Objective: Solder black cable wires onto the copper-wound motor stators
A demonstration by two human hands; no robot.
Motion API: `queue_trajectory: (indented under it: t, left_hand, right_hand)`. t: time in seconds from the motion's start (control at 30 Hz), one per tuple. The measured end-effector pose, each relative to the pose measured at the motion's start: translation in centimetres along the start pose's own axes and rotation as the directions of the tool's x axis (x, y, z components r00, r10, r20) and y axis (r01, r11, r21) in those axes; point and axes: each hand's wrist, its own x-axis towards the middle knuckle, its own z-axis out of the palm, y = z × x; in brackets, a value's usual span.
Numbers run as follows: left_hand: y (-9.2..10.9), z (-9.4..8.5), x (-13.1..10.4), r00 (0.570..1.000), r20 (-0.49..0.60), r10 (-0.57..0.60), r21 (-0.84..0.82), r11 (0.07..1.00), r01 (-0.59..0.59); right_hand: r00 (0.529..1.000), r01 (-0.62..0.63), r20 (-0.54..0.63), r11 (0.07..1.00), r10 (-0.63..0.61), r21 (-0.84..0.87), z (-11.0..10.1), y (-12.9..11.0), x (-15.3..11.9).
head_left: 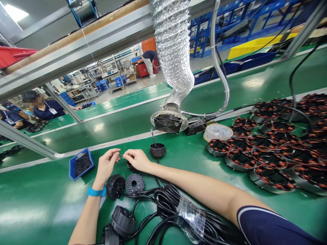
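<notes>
My left hand (107,164), with a blue wristband (96,192), pinches a thin wire end, its fingertips pressed together. Close on its right, my right hand (136,159) pinches the same small wires; their exact joint is too small to make out. Partly hidden under my right hand is a dark round part. Below the hands lie a black round housing (115,186) and a grey-black disc (135,184) with a centre hole. A black cup (157,150) with wires standing up from it sits to the right.
Bundled black cables (173,207) and another black housing (123,221) lie in front. A blue bin (81,164) of small dark pieces stands left. A fan (168,123) under a foil duct (173,44), a tape roll (218,132) and several copper-wound rings (272,178) occupy the right. People work beyond.
</notes>
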Motion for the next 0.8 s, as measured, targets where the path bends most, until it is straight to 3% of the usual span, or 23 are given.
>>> queue_trajectory:
  t: [0.23,0.33,0.4,0.47,0.53,0.57,0.63,0.73,0.8]
  left_hand:
    - [-0.2,0.3,0.3,0.998,-0.042,-0.046,-0.089,0.995,0.042]
    - [-0.7,-1.1,0.5,0.99,-0.143,-0.011,0.007,1.0,0.013]
    - [-1.4,-3.2,0.8,0.936,-0.345,0.069,0.233,0.972,0.015]
    - [-2.0,-5.5,0.9,0.818,-0.545,0.182,0.492,0.86,0.136]
    - [-2.2,-7.0,0.9,0.73,-0.635,0.252,0.618,0.733,0.284]
    - [-2.1,-7.2,0.8,0.726,-0.636,0.262,0.636,0.71,0.301]
    - [-1.8,-6.2,0.6,0.792,-0.552,0.262,0.626,0.757,0.186]
    - [-1.0,-2.6,0.5,0.927,-0.253,0.277,0.406,0.9,-0.159]
    - [-0.7,-0.2,0.3,0.967,-0.051,0.251,0.244,0.942,-0.231]
  right_hand:
    - [0.999,-0.038,-0.023,0.999,0.038,0.015,0.1,0.2,0.1]
    - [0.998,-0.053,-0.032,0.998,0.054,0.045,0.1,0.4,0.2]
    - [0.998,-0.051,-0.033,0.997,0.053,0.066,0.1,0.5,0.2]
    - [0.998,-0.047,-0.033,0.996,0.049,0.071,0.0,0.5,0.2]
    - [0.998,-0.042,-0.038,0.997,0.045,0.07,0.0,0.5,0.1]
    - [0.998,-0.04,-0.042,0.997,0.043,0.073,0.0,0.5,0.1]
    - [0.998,-0.036,-0.046,0.995,0.04,0.089,0.1,0.6,0.1]
    - [0.998,-0.032,-0.04,0.992,0.037,0.118,0.2,0.9,0.1]
    - [0.999,-0.025,-0.039,0.991,0.031,0.133,0.3,1.0,0.1]
